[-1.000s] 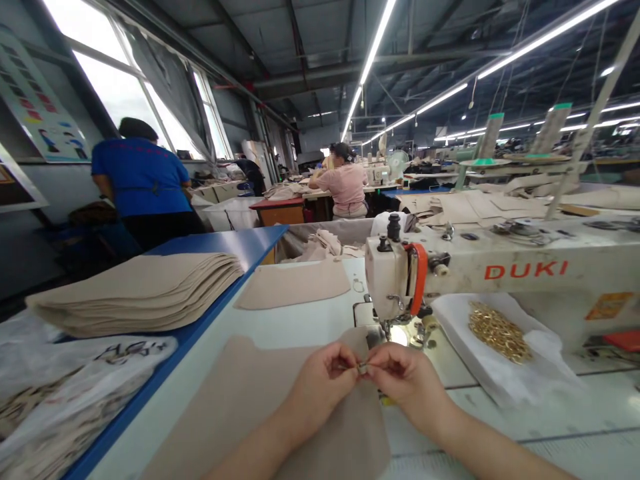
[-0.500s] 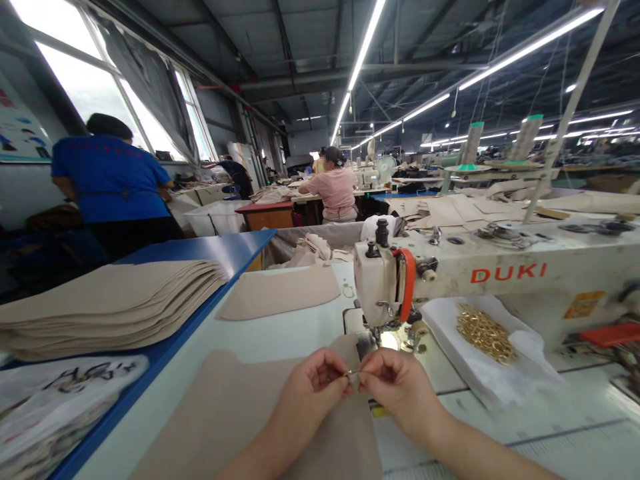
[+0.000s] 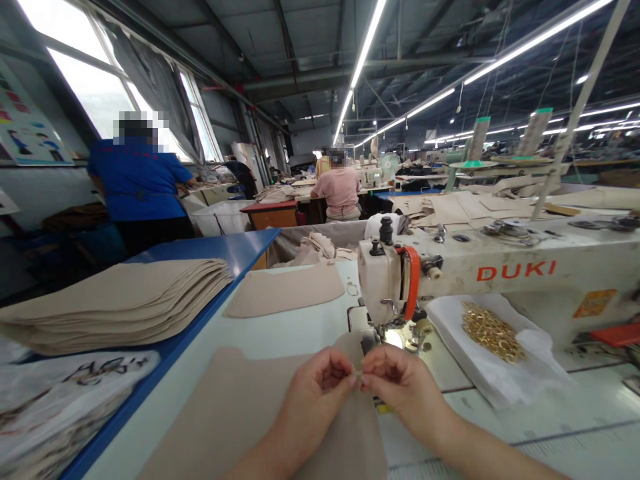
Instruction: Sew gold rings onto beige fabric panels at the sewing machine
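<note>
Head camera view: the left hand (image 3: 320, 387) and the right hand (image 3: 403, 385) meet fingertip to fingertip low in the middle. On each, thumb and forefinger are pinched closed and the other fingers are curled in. Whatever sits between the fingertips is too small and too hidden to make out.

Directly under both hands lies a flat beige fabric panel (image 3: 245, 413), spread on the pale table top (image 3: 280, 330). Its narrow upper tab reaches towards the needle area of the white DUKI sewing machine (image 3: 505, 273), which stands just beyond the hands.

To the right of the needle, under the machine's arm, a heap of small gold metal rings (image 3: 493, 331) rests on a crumpled white sheet (image 3: 505, 380). Farther back on the table lies a second beige fabric piece (image 3: 285, 290) with a curved edge.

On the left, a thick stack of beige fabric panels (image 3: 115, 300) sits on a blue table (image 3: 240, 243). Near it is a clear plastic bag with black handwriting (image 3: 75, 393).

Well behind, a person in a blue shirt (image 3: 137, 180) stands by the windows, and a person in a pink shirt (image 3: 343, 190) sits at another table.
</note>
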### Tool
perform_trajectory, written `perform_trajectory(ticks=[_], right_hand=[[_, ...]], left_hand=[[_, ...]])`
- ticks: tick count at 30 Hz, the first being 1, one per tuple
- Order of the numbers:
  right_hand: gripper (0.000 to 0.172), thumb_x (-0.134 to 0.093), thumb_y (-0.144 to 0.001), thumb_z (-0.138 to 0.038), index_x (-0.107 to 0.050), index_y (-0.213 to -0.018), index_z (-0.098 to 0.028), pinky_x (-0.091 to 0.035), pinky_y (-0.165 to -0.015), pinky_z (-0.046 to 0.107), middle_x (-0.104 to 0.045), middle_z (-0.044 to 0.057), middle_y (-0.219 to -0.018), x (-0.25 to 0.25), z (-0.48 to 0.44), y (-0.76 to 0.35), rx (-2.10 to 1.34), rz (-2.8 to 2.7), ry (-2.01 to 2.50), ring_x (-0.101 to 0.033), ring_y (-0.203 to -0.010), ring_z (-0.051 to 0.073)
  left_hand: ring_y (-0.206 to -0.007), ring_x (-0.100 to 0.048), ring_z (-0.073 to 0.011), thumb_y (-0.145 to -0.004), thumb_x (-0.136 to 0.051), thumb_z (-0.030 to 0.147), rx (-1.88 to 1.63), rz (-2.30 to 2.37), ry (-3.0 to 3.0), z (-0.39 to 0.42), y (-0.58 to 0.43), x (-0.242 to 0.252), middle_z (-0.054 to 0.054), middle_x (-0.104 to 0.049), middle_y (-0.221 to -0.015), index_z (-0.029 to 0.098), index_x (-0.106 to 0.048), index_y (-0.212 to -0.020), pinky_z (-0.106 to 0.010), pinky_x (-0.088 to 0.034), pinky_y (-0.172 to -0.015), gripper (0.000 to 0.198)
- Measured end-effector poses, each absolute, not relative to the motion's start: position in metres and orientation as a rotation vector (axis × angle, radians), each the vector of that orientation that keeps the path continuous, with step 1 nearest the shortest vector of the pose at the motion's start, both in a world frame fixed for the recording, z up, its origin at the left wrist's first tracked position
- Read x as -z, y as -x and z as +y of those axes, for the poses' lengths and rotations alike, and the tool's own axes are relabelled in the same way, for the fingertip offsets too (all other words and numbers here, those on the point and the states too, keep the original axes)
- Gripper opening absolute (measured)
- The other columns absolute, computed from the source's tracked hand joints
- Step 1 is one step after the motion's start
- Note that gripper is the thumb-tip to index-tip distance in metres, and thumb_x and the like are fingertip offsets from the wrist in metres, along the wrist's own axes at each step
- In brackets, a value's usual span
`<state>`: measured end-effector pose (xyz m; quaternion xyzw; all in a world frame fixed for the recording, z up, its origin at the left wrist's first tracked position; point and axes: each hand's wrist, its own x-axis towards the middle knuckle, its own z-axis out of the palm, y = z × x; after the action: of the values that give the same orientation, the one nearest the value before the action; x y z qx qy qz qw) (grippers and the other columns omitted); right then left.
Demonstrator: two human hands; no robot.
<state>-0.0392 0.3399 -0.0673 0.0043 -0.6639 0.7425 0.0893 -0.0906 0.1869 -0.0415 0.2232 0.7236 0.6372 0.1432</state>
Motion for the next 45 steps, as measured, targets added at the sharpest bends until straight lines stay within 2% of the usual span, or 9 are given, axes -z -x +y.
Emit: perform_trajectory(ticks=[5,12,18,24,33,36,40,43,45], right_hand=[[0.037,-0.075,-0.066,-0.049,-0.064,-0.077,-0.016,-0.044,-0.058,0.021,-0.062,0.001,-0.067,0.066,0.342,0.038,-2.283,-2.017,-0.010,-0.057,-0.062,0.013],[0.028,-0.072,-0.069,-0.041,-0.063,-0.074,-0.015,-0.042,-0.056,0.019,-0.061,0.000,-0.061,0.069,0.343,0.039,-2.234,-2.057,0.018,-0.057,-0.058,0.011],[0.029,-0.071,-0.070,-0.042,-0.062,-0.075,-0.015,-0.041,-0.054,0.019,-0.060,0.000,-0.060,0.069,0.343,0.040,-2.163,-2.116,0.022,-0.055,-0.057,0.011],[0.022,-0.066,-0.072,-0.036,-0.064,-0.077,-0.014,-0.041,-0.057,0.020,-0.062,0.000,-0.064,0.069,0.345,0.040,-2.169,-2.103,-0.019,-0.056,-0.060,0.011],[0.013,-0.052,-0.084,-0.019,-0.064,-0.078,-0.018,-0.037,-0.061,0.020,-0.057,0.000,-0.071,0.062,0.351,0.032,-1.426,-2.390,-0.271,-0.051,-0.066,0.012],[0.013,-0.050,-0.083,-0.015,-0.061,-0.077,-0.017,-0.035,-0.061,0.021,-0.056,0.000,-0.072,0.061,0.350,0.032,-1.332,-2.436,-0.301,-0.049,-0.066,0.012],[0.010,-0.052,-0.077,-0.013,-0.059,-0.071,-0.016,-0.032,-0.056,0.020,-0.053,-0.002,-0.062,0.058,0.352,0.034,-1.608,-2.450,-0.173,-0.047,-0.059,0.011],[0.008,-0.051,-0.075,-0.016,-0.055,-0.068,-0.016,-0.038,-0.052,0.019,-0.052,-0.003,-0.057,0.056,0.358,0.037,-1.972,-2.378,-0.036,-0.049,-0.052,0.010],[0.008,-0.052,-0.074,-0.019,-0.054,-0.068,-0.016,-0.042,-0.050,0.018,-0.054,-0.004,-0.056,0.055,0.364,0.039,-2.069,-2.355,0.006,-0.051,-0.048,0.009]], left_hand=[[-0.068,-0.057,-0.0136,-0.072,-0.064,0.021,-1.797,2.136,-0.648,0.185,0.089,0.042,0.000,-0.060,-0.070,0.015,-0.057,-0.074,-0.024,-0.045,-0.066,0.010],[-0.068,-0.059,-0.0148,-0.072,-0.064,0.024,-1.744,2.248,-0.697,0.185,0.087,0.039,-0.001,-0.063,-0.072,0.016,-0.059,-0.074,-0.024,-0.047,-0.066,0.009],[-0.076,-0.062,-0.0179,-0.076,-0.060,0.031,-1.587,2.318,-0.750,0.184,0.089,0.038,-0.003,-0.068,-0.080,0.016,-0.065,-0.084,-0.025,-0.047,-0.071,0.017],[-0.072,-0.061,-0.0172,-0.080,-0.055,0.030,-1.464,2.468,-0.902,0.181,0.087,0.034,-0.001,-0.066,-0.074,0.018,-0.065,-0.077,-0.024,-0.045,-0.068,0.016],[-0.071,-0.059,-0.0174,-0.079,-0.055,0.030,-1.459,2.463,-0.884,0.183,0.087,0.035,-0.001,-0.065,-0.073,0.019,-0.064,-0.076,-0.023,-0.044,-0.067,0.015],[-0.071,-0.058,-0.0173,-0.079,-0.055,0.029,-1.424,2.462,-0.883,0.184,0.087,0.036,-0.001,-0.064,-0.072,0.018,-0.064,-0.076,-0.023,-0.044,-0.067,0.014],[-0.083,-0.060,-0.0199,-0.086,-0.049,0.033,-1.283,2.475,-0.985,0.182,0.092,0.030,-0.003,-0.067,-0.083,0.019,-0.066,-0.083,-0.027,-0.045,-0.077,0.022],[-0.099,-0.058,-0.0227,-0.091,-0.040,0.035,-1.215,2.606,-1.058,0.179,0.101,0.027,-0.008,-0.066,-0.101,0.019,-0.064,-0.101,-0.034,-0.043,-0.091,0.031],[-0.109,-0.054,-0.0252,-0.089,-0.042,0.032,-1.078,2.745,-1.142,0.178,0.105,0.030,-0.011,-0.062,-0.112,0.016,-0.060,-0.111,-0.040,-0.039,-0.099,0.032]])
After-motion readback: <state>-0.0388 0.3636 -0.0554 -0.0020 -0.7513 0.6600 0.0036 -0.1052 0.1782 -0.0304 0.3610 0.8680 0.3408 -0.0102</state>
